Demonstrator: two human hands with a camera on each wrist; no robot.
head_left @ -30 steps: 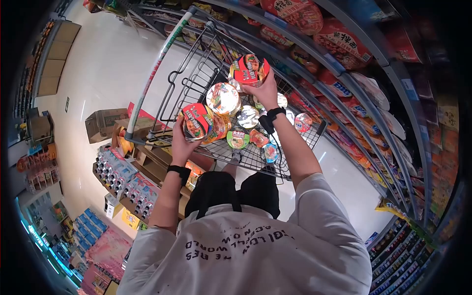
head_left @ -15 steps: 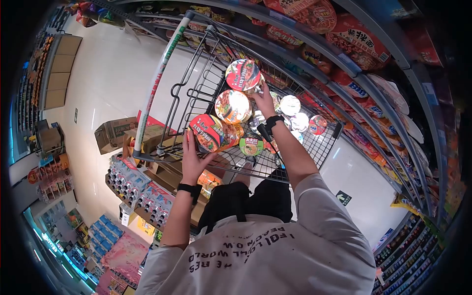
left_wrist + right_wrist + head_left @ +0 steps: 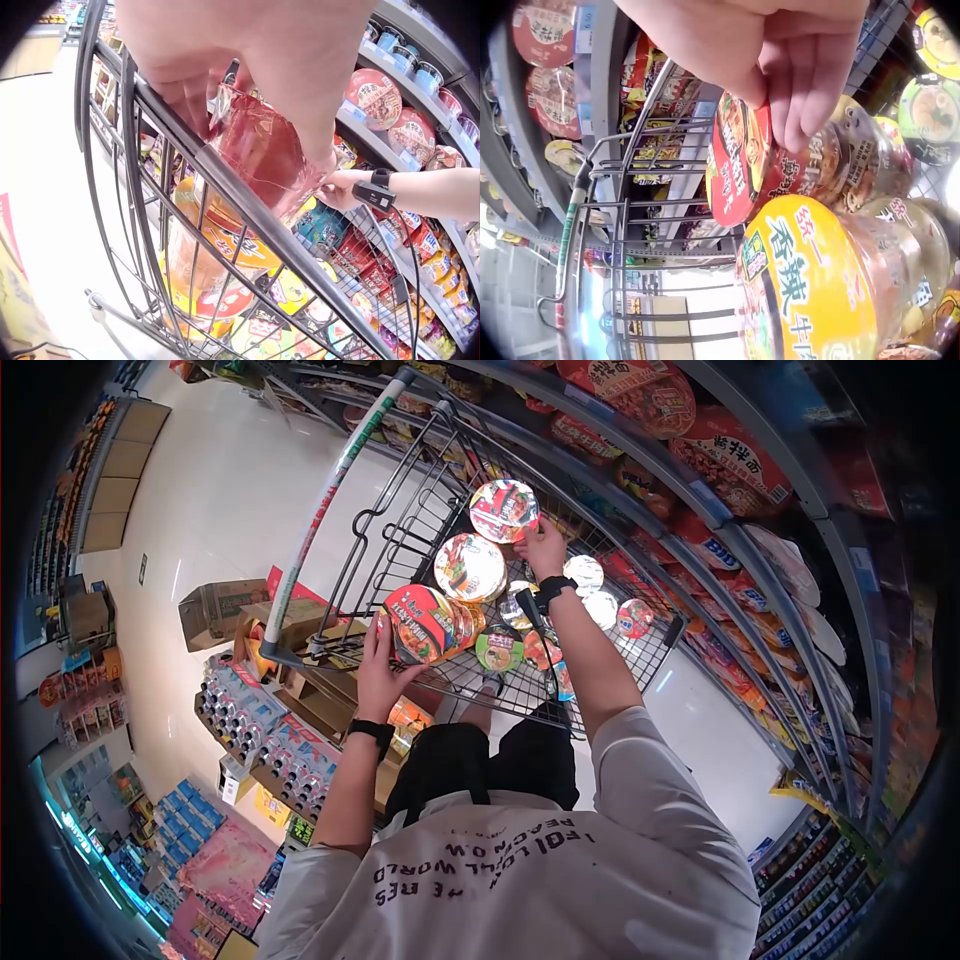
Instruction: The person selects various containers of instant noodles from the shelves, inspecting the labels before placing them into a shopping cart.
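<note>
While the head view shows the right hand (image 3: 545, 550) gripping a red noodle bowl (image 3: 503, 510) lower over the cart (image 3: 400, 540) than before, the wrist views show the left hand (image 3: 247, 60) clasping another red bowl (image 3: 262, 154) at the cart's rim.

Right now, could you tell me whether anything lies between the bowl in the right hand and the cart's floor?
Yes: beneath the red-lidded bowl held by the right hand, an orange-lidded bowl sits atop other bowls in the cart.

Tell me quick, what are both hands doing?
Left hand: grips a red noodle bowl at the cart's rim.
Right hand: holds another red noodle bowl over the cart.
</note>
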